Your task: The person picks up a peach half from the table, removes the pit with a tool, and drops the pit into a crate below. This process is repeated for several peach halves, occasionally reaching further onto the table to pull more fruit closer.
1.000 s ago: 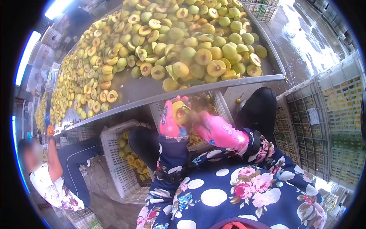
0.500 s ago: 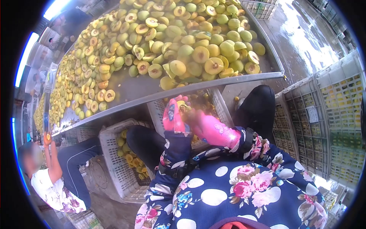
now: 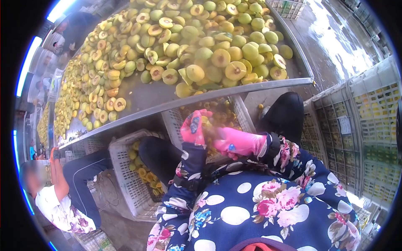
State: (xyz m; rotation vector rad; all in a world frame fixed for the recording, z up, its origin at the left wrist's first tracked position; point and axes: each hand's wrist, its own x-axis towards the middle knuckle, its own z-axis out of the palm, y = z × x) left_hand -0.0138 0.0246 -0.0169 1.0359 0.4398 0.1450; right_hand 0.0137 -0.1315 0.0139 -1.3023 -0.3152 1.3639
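Both my hands wear pink rubber gloves and meet below the front edge of the metal table (image 3: 146, 100). My left hand (image 3: 192, 127) is closed around a yellow-green fruit half (image 3: 205, 122). My right hand (image 3: 232, 142) presses against that fruit from the right; a tool in it cannot be made out through the blur. Under my hands stands a white plastic crate (image 3: 240, 113) holding yellow fruit pieces. A large pile of halved and whole green-yellow fruit (image 3: 201, 42) covers the table above.
A second white crate (image 3: 125, 175) with fruit pieces stands at lower left between my dark-trousered knees and a seated co-worker (image 3: 63, 196). Stacked grey crates (image 3: 356, 134) of fruit stand at the right. Wet floor (image 3: 331, 37) lies at upper right.
My hands have shifted slightly lower and right while working the fruit. The co-worker's raised hand at the left has come down a little.
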